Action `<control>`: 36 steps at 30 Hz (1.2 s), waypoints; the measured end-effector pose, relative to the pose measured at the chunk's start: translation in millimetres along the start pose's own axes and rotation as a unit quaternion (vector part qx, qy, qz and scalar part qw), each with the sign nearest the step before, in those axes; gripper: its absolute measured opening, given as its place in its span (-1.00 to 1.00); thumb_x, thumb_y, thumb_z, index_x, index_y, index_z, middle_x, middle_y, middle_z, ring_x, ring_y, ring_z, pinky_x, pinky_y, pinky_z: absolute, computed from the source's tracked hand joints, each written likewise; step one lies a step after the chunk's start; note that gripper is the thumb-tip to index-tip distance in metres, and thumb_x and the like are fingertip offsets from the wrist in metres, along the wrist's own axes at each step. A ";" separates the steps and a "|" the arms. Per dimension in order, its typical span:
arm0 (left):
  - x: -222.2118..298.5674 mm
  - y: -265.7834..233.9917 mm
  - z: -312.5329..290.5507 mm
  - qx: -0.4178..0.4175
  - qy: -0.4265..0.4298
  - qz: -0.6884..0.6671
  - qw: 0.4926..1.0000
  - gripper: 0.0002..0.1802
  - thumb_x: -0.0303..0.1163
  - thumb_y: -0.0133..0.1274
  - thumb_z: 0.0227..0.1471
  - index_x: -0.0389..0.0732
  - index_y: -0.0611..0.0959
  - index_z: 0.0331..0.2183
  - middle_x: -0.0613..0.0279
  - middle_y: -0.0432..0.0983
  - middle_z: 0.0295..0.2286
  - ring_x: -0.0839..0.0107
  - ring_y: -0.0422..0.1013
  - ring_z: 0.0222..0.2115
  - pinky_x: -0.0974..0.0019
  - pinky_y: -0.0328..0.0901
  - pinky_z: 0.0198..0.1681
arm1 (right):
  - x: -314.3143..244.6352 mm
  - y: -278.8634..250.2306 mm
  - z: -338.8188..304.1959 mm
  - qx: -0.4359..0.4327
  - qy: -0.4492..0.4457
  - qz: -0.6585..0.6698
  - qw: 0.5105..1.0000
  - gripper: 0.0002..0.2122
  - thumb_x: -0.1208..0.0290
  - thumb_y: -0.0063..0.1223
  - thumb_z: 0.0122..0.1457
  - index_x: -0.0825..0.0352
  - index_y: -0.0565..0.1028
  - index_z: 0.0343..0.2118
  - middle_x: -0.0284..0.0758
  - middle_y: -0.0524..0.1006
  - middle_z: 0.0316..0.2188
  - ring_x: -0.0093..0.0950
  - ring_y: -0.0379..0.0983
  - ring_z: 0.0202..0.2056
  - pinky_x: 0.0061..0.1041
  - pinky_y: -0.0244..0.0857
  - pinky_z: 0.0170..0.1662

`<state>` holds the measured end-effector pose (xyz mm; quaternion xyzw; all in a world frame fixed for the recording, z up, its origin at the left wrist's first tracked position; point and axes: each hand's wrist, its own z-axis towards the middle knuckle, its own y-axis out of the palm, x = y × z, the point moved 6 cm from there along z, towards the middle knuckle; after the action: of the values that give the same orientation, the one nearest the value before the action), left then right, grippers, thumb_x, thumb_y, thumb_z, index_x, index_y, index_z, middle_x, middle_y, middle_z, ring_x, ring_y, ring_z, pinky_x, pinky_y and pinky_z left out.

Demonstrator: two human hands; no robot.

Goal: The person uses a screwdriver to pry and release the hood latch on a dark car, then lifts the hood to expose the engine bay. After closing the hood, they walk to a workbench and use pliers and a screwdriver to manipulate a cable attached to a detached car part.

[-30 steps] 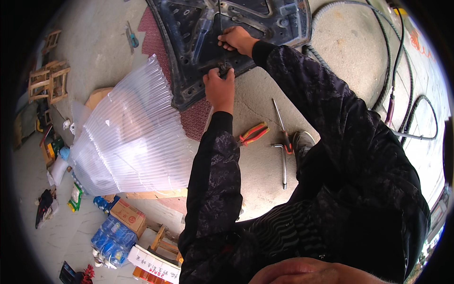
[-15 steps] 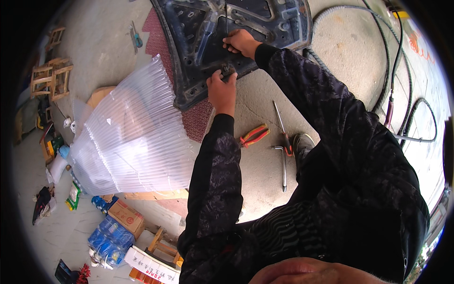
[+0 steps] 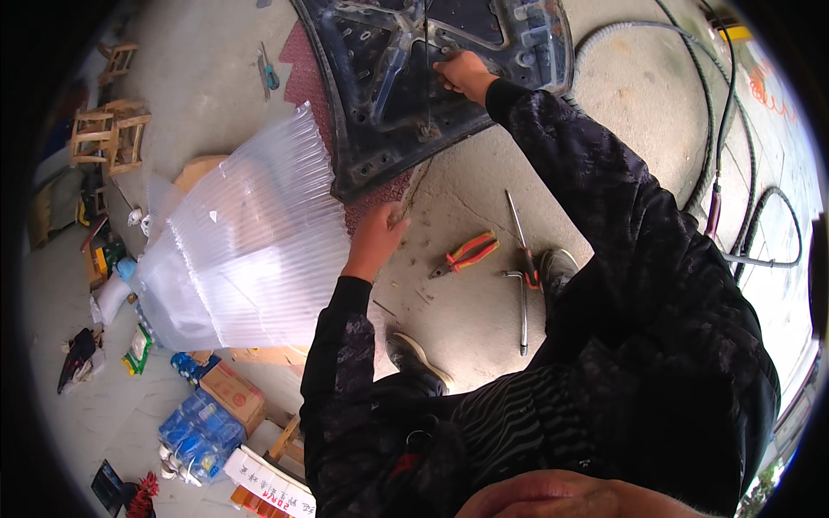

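Note:
A dark car hood (image 3: 371, 160) lies with its ribbed inner side up. Over it my right hand (image 3: 469, 76) is closed, fingers curled under; anything inside them is hidden. A thin dark cable (image 3: 427, 91) runs down just left of that hand to a small rusty latch piece (image 3: 427, 131) near the hood's near edge. My left hand (image 3: 376, 239) is off the hood, low over the floor beside the clear ribbed plastic sheet. Its fingers are curled, and a thin dark strand seems to lie by the fingertips; I cannot make out what it grips.
Red-and-yellow pliers (image 3: 471, 253), a screwdriver (image 3: 524, 250) and an L-shaped wrench (image 3: 523, 315) lie by my shoes. Clear ribbed plastic (image 3: 250, 250) spreads at left over cardboard. Hoses (image 3: 708, 138) loop at right. Wooden stools (image 3: 110, 134) and a carton (image 3: 233, 395) stand farther left.
My left hand has left the latch piece and moved down and left, off the hood's near edge. The right hand stays over the hood, a little farther right in the picture. The view has shifted slightly.

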<state>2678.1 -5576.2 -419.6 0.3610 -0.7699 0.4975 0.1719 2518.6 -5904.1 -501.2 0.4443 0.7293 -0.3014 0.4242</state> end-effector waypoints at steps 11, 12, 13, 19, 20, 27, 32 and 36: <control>72.1 -100.9 -96.4 -0.032 0.145 0.039 0.988 -0.79 -0.32 0.29 0.07 -0.28 0.69 -0.37 0.03 0.55 -0.03 0.04 0.41 0.05 0.11 0.31 0.14 | -37.1 -32.6 -137.4 0.017 0.074 0.094 0.993 -0.85 0.43 0.06 0.31 0.43 0.52 -0.24 -0.34 0.53 -0.54 -0.55 0.42 -0.58 -0.52 0.24 -0.54; 86.1 -109.0 -121.4 -0.029 0.134 0.037 0.990 -0.80 -0.32 0.29 0.06 -0.27 0.69 -0.38 0.04 0.53 0.00 0.05 0.37 0.10 0.10 0.27 0.18 | -44.4 -28.4 -165.4 0.019 0.081 0.004 0.997 -0.84 0.38 0.07 0.23 0.37 0.57 -0.38 -0.34 0.57 -0.53 -0.50 0.49 -0.56 -0.50 0.35 -0.52; 101.1 -115.9 -148.8 -0.036 0.132 0.014 0.990 -0.80 -0.32 0.30 0.04 -0.25 0.69 -0.38 0.02 0.50 0.04 0.02 0.34 0.12 0.07 0.25 0.20 | -50.9 -21.1 -193.4 -0.006 0.099 -0.029 0.995 -0.79 0.32 0.10 0.23 0.39 0.59 -0.27 -0.34 0.60 -0.48 -0.53 0.52 -0.53 -0.51 0.38 -0.48; 210.3 -135.8 -331.1 -0.105 0.165 0.006 0.981 -0.70 -0.21 0.39 -0.13 -0.11 0.74 -0.32 -0.10 0.36 0.16 -0.21 0.21 0.20 -0.12 0.13 0.27 | -116.6 29.3 -380.5 -0.088 0.045 -0.161 0.982 -0.79 0.33 0.07 0.22 0.40 0.59 -0.29 -0.21 0.63 -0.46 -0.42 0.59 -0.49 -0.38 0.47 -0.38; 226.9 -138.0 -358.1 -0.138 0.170 0.024 0.975 -0.69 -0.19 0.39 -0.15 -0.07 0.74 -0.32 -0.09 0.34 0.17 -0.20 0.18 0.22 -0.13 0.13 0.27 | -125.4 37.3 -412.7 -0.101 0.080 -0.138 0.982 -0.80 0.33 0.08 0.24 0.40 0.58 -0.31 -0.17 0.62 -0.48 -0.40 0.60 -0.49 -0.37 0.47 -0.39; 279.3 -205.4 -522.2 -0.186 0.210 0.177 0.943 -0.76 -0.18 0.33 -0.17 -0.01 0.70 -0.39 -0.06 0.20 0.28 -0.17 0.02 0.32 -0.26 0.04 0.28 | -258.8 55.6 -606.0 -0.196 0.098 -0.195 0.956 -0.72 0.24 0.11 0.21 0.38 0.60 -0.20 -0.15 0.64 -0.47 -0.29 0.61 -0.45 -0.27 0.46 -0.26; 238.4 -245.2 -614.1 -0.208 0.009 0.190 0.959 -0.59 -0.12 0.09 0.09 0.08 0.59 0.00 0.03 0.16 0.31 -0.13 0.05 0.29 -0.27 0.12 0.21 | -365.7 21.5 -664.8 -0.216 0.021 -0.271 0.938 -0.72 0.22 0.14 0.17 0.37 0.63 -0.26 -0.07 0.65 -0.32 -0.10 0.60 -0.23 -0.16 0.44 -0.12; 235.2 -241.6 -628.3 -0.158 0.095 0.272 0.945 -0.46 -0.16 0.02 0.17 -0.02 0.48 0.17 0.02 0.18 0.30 -0.11 0.16 0.21 -0.18 0.24 0.13 | -426.4 -16.2 -662.3 -0.161 0.031 -0.235 0.958 -0.75 0.27 0.15 0.15 0.35 0.63 -0.23 -0.08 0.65 -0.33 -0.11 0.61 -0.23 -0.19 0.44 -0.14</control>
<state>2634.4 -5166.5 162.4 0.0573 -0.8877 0.4290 0.1570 2376.1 -5537.4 181.4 0.1949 0.8647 -0.2571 0.3849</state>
